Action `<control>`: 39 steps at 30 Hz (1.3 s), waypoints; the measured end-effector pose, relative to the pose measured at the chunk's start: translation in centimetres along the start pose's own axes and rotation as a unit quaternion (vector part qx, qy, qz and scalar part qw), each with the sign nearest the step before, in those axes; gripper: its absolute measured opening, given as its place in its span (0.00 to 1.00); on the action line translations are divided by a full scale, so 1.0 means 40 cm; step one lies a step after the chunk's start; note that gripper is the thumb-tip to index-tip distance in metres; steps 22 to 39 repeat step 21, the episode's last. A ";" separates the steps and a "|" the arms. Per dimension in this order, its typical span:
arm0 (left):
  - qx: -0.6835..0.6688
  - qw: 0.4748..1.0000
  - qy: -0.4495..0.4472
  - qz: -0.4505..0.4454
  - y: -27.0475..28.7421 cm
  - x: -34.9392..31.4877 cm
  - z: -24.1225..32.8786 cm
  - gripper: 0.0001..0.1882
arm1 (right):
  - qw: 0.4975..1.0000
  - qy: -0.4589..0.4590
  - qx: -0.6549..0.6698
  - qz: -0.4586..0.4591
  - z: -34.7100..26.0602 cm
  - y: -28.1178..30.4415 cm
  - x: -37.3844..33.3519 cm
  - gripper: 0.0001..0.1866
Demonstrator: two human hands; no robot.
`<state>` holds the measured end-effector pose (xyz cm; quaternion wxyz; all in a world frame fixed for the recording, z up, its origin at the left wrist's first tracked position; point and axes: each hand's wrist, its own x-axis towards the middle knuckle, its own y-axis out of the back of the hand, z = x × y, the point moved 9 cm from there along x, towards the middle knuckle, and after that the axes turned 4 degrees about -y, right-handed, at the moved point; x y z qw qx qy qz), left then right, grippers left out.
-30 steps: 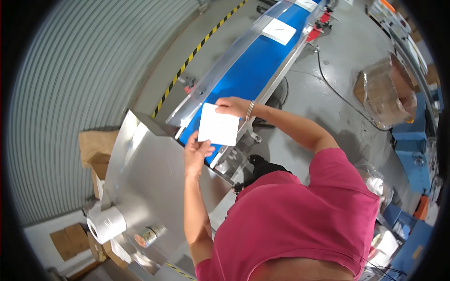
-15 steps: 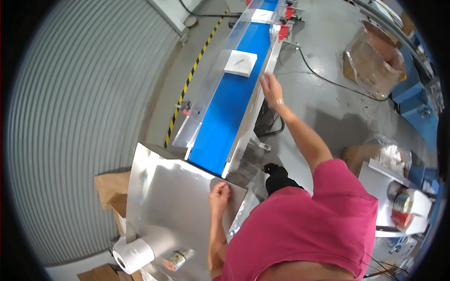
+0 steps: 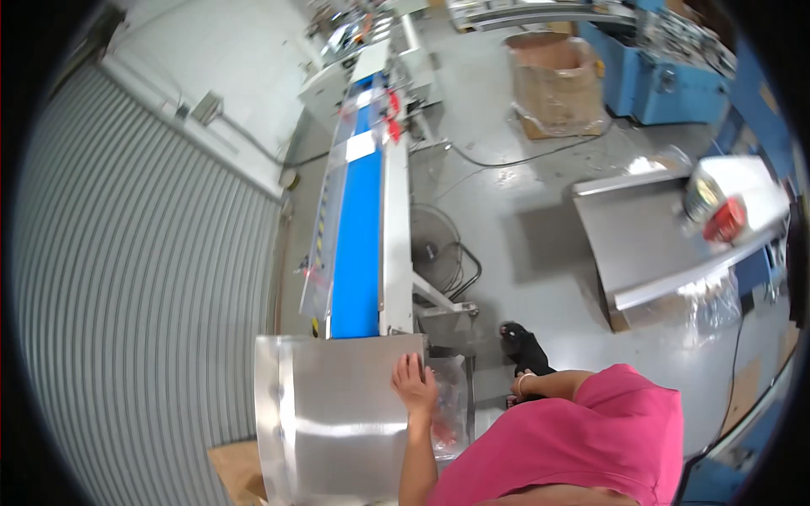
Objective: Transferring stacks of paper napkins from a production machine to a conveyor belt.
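Note:
My left hand (image 3: 413,385) lies near the right edge of a shiny sheet-metal table (image 3: 346,388), its fingers spread and nothing in it. Low beside my body is my right hand (image 3: 517,386), small in view and partly hidden by the forearm; I cannot make out its fingers. From the table's far edge a blue conveyor belt (image 3: 358,244) runs away from me. A flat white box (image 3: 363,146) rides on it farther along.
Clear plastic guards (image 3: 323,228) line the belt's left side. Right of the belt stand a floor fan (image 3: 432,250) and a support leg. A metal tray table (image 3: 641,228), a plastic-lined carton (image 3: 557,84) and blue machinery (image 3: 675,84) are on the right. A ribbed shutter (image 3: 169,278) is left.
The view has swung to the right and shows more of the belt's far end. My right hand has dropped from beside the belt toward my body. My left hand's curled fingers have spread.

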<state>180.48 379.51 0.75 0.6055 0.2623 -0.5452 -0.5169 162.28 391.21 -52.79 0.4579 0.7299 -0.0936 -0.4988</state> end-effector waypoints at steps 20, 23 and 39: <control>-0.098 0.980 0.150 -0.084 -0.234 0.080 0.361 0.30 | 0.817 -0.122 0.544 -0.146 0.216 -0.160 -1.055 0.25; -0.098 0.981 0.131 -0.100 -0.257 0.071 0.431 0.30 | 0.802 -0.181 0.562 -0.093 0.260 -0.230 -1.084 0.27; -0.098 0.981 0.131 -0.100 -0.257 0.071 0.431 0.30 | 0.802 -0.181 0.562 -0.093 0.260 -0.230 -1.084 0.27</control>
